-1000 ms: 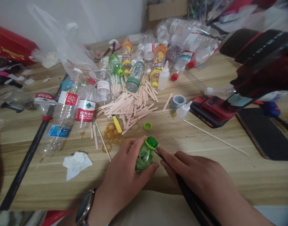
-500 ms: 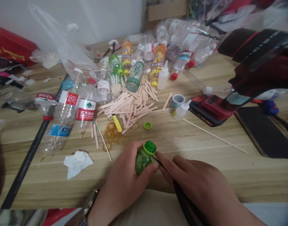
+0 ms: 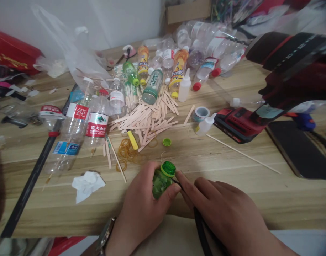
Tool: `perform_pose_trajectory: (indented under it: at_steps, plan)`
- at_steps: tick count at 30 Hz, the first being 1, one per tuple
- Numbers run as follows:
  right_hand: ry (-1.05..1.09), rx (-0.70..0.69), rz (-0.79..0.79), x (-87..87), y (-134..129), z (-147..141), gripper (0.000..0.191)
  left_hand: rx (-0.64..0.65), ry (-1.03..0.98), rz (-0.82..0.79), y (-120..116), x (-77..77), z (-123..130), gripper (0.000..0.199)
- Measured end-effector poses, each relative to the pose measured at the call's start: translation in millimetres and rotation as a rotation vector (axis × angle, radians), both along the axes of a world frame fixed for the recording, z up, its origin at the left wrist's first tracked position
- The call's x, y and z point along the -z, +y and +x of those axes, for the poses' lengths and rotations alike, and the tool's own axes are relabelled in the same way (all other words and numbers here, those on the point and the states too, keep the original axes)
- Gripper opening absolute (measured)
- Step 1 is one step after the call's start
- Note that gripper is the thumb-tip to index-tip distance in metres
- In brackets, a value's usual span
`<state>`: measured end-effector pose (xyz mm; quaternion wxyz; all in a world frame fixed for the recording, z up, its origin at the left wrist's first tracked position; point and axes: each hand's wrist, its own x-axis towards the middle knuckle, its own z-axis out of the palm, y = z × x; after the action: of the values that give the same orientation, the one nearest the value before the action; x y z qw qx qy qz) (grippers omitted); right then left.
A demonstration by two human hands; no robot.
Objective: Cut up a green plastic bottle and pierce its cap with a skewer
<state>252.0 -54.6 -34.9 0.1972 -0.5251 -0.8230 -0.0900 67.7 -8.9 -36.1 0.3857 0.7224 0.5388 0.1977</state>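
My left hand (image 3: 147, 195) is wrapped round a green plastic bottle (image 3: 161, 183), with its open mouth tilted up and a light green ring below the thread. My right hand (image 3: 221, 206) is closed on a dark tool with long black handles (image 3: 201, 229). The thin tip of this tool meets the bottle just under the neck ring, beside my left thumb. Its exact kind is hidden by my fingers. Behind the bottle lies a green bottle cap (image 3: 166, 142). Rubber bands (image 3: 127, 150) and a yellow-handled tool (image 3: 132, 140) lie to its left.
A heap of wooden sticks (image 3: 152, 117) fills the middle, with many bottles (image 3: 179, 67) behind. At right are a red and black power drill (image 3: 240, 124), a glue bottle (image 3: 205, 124) and a dark phone (image 3: 299, 149). A crumpled tissue (image 3: 88, 185) lies left.
The bottle has shifted very slightly left, and my left wrist has moved a little to the right. Both hands keep their hold.
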Motion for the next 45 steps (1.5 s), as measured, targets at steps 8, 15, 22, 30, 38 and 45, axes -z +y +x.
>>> perform_pose_trajectory:
  at_steps: [8,15,22,30,38,45]
  plan:
    - [-0.024,0.043,0.040,3.8,2.5,-4.4,0.038,-0.046,0.006,-0.074,-1.7,1.9,2.2,0.035]
    - [0.037,0.015,0.045,6.8,5.3,-1.9,0.039,-0.050,-0.067,-0.148,7.4,-0.9,-3.4,0.035]
    - [0.067,-0.025,0.013,6.1,3.7,1.7,0.041,0.039,-0.158,-0.208,17.6,1.3,-11.8,0.026]
    - [0.065,-0.031,-0.022,4.3,3.8,3.1,0.046,0.053,-0.208,-0.121,17.8,3.0,-10.0,0.021]
    - [0.061,-0.021,-0.054,2.1,-2.8,5.2,0.046,0.057,-0.076,-0.005,9.3,-1.6,-3.3,0.032]
    - [0.046,-0.042,-0.080,2.1,-3.2,9.1,0.046,0.053,0.014,0.133,0.0,5.2,-0.6,0.031]
